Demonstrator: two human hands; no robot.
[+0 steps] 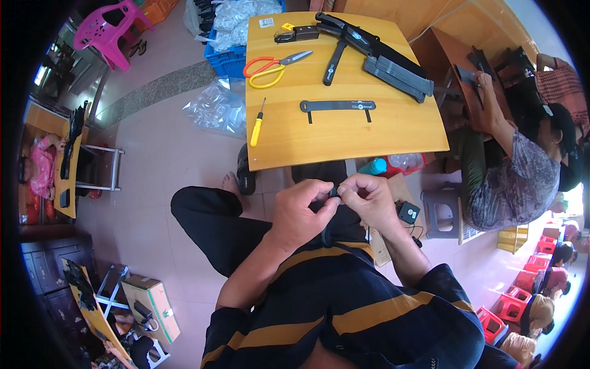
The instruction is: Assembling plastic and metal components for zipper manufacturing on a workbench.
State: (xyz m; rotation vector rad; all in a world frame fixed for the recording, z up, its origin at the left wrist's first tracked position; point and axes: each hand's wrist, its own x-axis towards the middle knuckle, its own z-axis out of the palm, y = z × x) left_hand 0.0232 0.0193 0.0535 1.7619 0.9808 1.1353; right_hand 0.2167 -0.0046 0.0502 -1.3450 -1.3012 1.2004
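Note:
Above my lap, short of the table's near edge, my left hand (302, 210) and my right hand (371, 200) meet with thumbs and fingertips pinched on a small black piece (333, 192). Most of it is covered by the fingers, so its kind does not show. On the wooden table (344, 138) ahead lies a flat black strap (332, 106) with two short black tabs at its lower edge. Beyond it are a stack of dark straps (398, 77) and another strap (334, 63) lying crosswise. Scissors (276, 66) with red and yellow handles and a yellow-handled screwdriver (257, 130) lie at the left.
A black boxy item (305, 33) sits at the table's far side. Left of the table are a blue crate (226, 63) of clear bags and a plastic bag (218, 106). A co-worker (519, 166) sits at the right near a grey stool (439, 212); a red basket (413, 162) is under the table.

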